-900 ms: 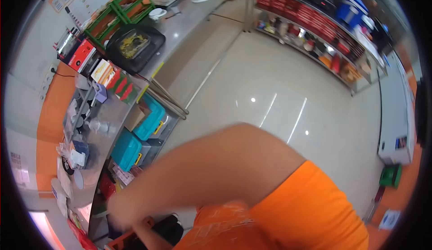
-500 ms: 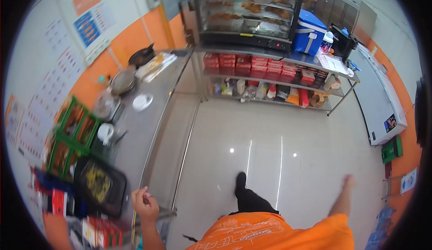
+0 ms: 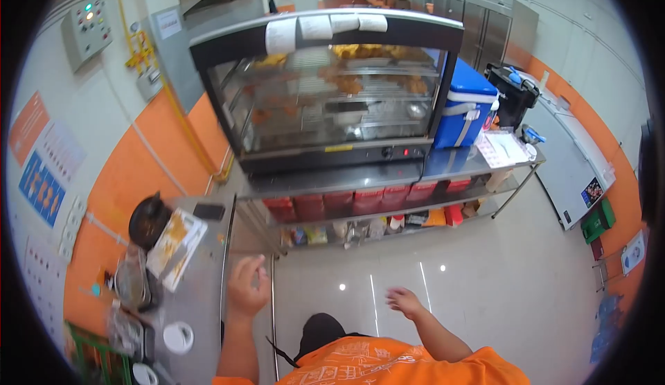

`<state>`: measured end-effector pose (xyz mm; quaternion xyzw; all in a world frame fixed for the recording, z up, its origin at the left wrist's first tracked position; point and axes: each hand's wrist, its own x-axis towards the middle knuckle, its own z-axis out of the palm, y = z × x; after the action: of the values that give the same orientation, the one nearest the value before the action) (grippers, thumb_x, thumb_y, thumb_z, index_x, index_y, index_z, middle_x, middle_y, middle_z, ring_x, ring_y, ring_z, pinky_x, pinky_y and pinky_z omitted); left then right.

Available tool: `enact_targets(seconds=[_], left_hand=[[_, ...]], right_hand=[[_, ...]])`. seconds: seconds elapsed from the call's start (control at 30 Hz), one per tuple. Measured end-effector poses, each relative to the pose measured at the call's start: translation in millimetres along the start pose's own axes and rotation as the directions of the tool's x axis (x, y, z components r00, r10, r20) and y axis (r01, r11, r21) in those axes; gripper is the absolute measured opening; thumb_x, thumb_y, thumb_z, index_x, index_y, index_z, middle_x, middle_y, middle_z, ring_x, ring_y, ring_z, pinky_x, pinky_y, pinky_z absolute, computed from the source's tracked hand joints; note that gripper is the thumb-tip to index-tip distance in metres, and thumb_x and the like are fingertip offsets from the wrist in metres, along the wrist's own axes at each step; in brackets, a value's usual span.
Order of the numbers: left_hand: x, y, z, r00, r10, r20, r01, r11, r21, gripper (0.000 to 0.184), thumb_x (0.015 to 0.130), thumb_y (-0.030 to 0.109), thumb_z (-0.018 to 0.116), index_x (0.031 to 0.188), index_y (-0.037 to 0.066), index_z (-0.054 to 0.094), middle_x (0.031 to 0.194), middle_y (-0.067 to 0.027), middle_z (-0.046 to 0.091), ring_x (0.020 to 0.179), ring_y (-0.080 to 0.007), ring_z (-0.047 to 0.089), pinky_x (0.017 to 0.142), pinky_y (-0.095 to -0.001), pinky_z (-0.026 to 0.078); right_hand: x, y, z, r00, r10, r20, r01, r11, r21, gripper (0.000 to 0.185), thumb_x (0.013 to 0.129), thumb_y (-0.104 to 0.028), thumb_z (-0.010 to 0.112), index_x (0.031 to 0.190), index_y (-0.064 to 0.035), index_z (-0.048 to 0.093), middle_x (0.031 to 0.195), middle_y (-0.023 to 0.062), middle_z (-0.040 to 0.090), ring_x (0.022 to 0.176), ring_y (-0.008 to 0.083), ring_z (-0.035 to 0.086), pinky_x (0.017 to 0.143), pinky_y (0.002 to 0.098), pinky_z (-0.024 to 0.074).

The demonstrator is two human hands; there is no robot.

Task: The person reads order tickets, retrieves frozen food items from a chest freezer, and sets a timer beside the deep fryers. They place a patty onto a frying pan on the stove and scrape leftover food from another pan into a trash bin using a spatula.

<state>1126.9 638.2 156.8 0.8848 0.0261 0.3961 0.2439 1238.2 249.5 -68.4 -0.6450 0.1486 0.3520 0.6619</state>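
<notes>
My left hand point(image 3: 249, 286) is raised beside the edge of the steel side counter point(image 3: 201, 302). Its fingers are loosely curled, and I see nothing held in them. Over the floor in front of my body is my right hand point(image 3: 404, 302), fingers loosely stretched and slightly blurred, holding nothing visible. Ahead stands a glass food warmer point(image 3: 332, 108) with fried food on its shelves. A white tray point(image 3: 181, 253) with crumbs lies on the side counter, next to a dark pan point(image 3: 148, 223) and a dark flat item point(image 3: 209, 211).
A blue cooler box point(image 3: 460, 118) and papers point(image 3: 504, 149) are right of the warmer. Red boxes point(image 3: 367, 198) line the shelf below. A chest freezer point(image 3: 568, 163) runs along the right wall. A white round lid point(image 3: 178, 338) and a green crate point(image 3: 97, 350) are at lower left.
I have moved forward, so the food warmer looks larger and nearer. My right hand has swung inward to the front of my body, and my left hand is higher in view.
</notes>
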Motion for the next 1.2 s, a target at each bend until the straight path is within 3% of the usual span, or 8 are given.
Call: enact_targets(seconds=[0.03,0.07,0.1,0.13,0.33,0.43,0.97,1.2], left_hand=[[47,-16,13,0.993,0.108,-0.050,-0.107,0.994,0.023,0.027,0.077,-0.001,0.060,0.103,0.003,0.065,0.090,-0.0144,0.063,0.080,-0.0290,0.060,0.068,-0.0355,0.051],[93,-28,23,0.981,0.174,-0.086,-0.172,0.985,0.030,0.026,0.078,-0.001,0.060,0.103,0.002,0.065,0.092,-0.0145,0.063,0.081,-0.0295,0.060,0.071,-0.0355,0.051],[138,-35,29,0.965,0.239,-0.110,-0.237,0.971,0.035,0.024,0.079,0.000,0.060,0.103,0.001,0.065,0.093,-0.0146,0.063,0.082,-0.0301,0.060,0.074,-0.0355,0.051],[178,-36,36,0.977,0.181,-0.110,-0.187,0.981,-0.045,0.021,0.081,0.000,0.060,0.102,0.000,0.064,0.092,-0.0145,0.062,0.085,-0.0285,0.061,0.075,-0.0326,0.050],[326,-52,155,0.999,0.019,-0.033,-0.037,0.666,-0.745,0.017,0.088,0.003,0.059,0.105,0.000,0.063,0.101,-0.0104,0.062,0.086,-0.0133,0.061,0.077,-0.0244,0.050],[374,-18,194,0.963,0.270,0.006,-0.203,0.738,-0.644,0.023,0.088,-0.002,0.058,0.111,0.000,0.060,0.113,-0.0098,0.058,0.093,-0.0136,0.061,0.078,-0.0249,0.051],[487,69,307,0.916,0.289,-0.279,-0.399,0.728,-0.557,0.040,0.082,-0.001,0.059,0.122,0.000,0.052,0.138,-0.0222,0.043,0.088,-0.0134,0.063,0.055,-0.0166,0.047],[493,70,314,0.907,0.295,-0.301,-0.406,0.807,-0.430,0.035,0.082,0.000,0.060,0.117,0.001,0.057,0.129,-0.0186,0.051,0.081,-0.0112,0.063,0.051,-0.0164,0.042]], right_hand=[[22,-49,31,0.949,-0.265,0.169,0.305,0.906,-0.294,0.037,0.090,-0.024,0.063,0.121,-0.0052,0.059,0.101,0.0085,0.065,0.085,0.0197,0.064,0.073,0.0311,0.0527],[25,-110,59,0.717,-0.618,0.322,0.670,0.483,-0.563,0.036,0.090,-0.022,0.063,0.121,-0.0047,0.060,0.103,0.0123,0.066,0.086,0.0235,0.064,0.075,0.0348,0.0523],[11,-180,86,0.692,-0.625,0.362,0.682,0.399,-0.614,0.032,0.088,-0.019,0.064,0.117,-0.0047,0.062,0.104,0.0157,0.065,0.090,0.0264,0.065,0.078,0.0371,0.0517],[38,-222,97,0.349,-0.825,0.445,0.831,0.053,-0.554,0.030,0.087,-0.016,0.064,0.114,-0.0046,0.062,0.103,0.0158,0.065,0.091,0.0272,0.064,0.078,0.0372,0.0511],[64,-456,126,0.246,-0.967,-0.061,0.890,0.251,-0.380,0.033,0.087,-0.007,0.063,0.120,-0.0038,0.059,0.112,0.0091,0.064,0.094,0.0171,0.063,0.079,0.0289,0.0511],[68,-548,116,0.021,-0.977,-0.213,0.906,0.109,-0.410,0.041,0.087,-0.006,0.063,0.127,-0.0057,0.054,0.118,0.0090,0.061,0.103,0.0170,0.060,0.084,0.0302,0.0503],[100,-686,68,-0.374,-0.918,0.130,0.827,-0.394,-0.401,0.043,0.079,-0.006,0.072,0.121,-0.0037,0.062,0.111,0.0122,0.064,0.102,0.0218,0.061,0.086,0.0319,0.0474],[85,-698,70,-0.251,-0.925,0.287,0.841,-0.354,-0.408,0.041,0.082,-0.008,0.070,0.122,-0.0069,0.062,0.103,0.0135,0.061,0.084,0.0236,0.061,0.077,0.0313,0.0500]])
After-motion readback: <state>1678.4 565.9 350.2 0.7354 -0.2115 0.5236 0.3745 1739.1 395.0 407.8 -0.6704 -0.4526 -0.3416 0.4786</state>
